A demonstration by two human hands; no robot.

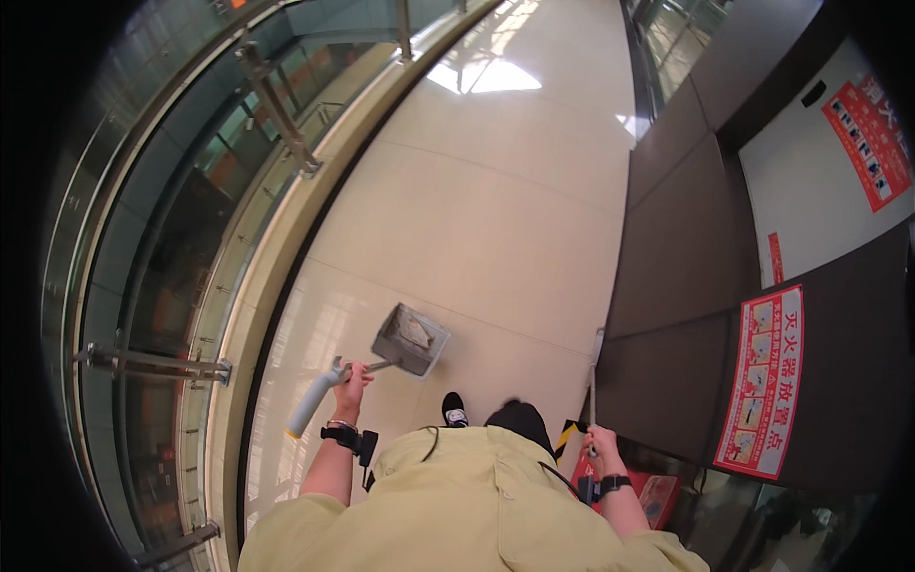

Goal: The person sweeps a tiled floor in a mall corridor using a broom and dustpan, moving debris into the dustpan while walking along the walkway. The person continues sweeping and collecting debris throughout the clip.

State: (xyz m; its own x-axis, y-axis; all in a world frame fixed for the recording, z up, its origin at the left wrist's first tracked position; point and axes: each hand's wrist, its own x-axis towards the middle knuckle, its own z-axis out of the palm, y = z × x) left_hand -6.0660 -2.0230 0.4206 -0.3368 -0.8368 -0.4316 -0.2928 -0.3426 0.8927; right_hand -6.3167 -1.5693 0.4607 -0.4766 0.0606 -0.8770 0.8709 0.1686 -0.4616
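My left hand (350,390) is closed around the handle of a long-handled dustpan. The handle's thick pale blue-grey upper end (312,405), tipped in yellow, sticks out past my fingers. The grey dustpan (407,362) hangs over or rests on the floor ahead of my shoes, I cannot tell which, with a flat brownish-grey piece of litter (414,332) inside. In my right hand (604,443) is a thin pole (592,400). Its narrow pale head (597,347) lies along the foot of the dark wall; its exact kind is unclear.
Glossy beige floor tiles (500,236) stretch ahead. A glass railing with metal posts (282,114) runs along the left. To the right, dark wall panels (675,250) carry a red fire-extinguisher sign (759,382). A red box (647,493) stands beside my right forearm.
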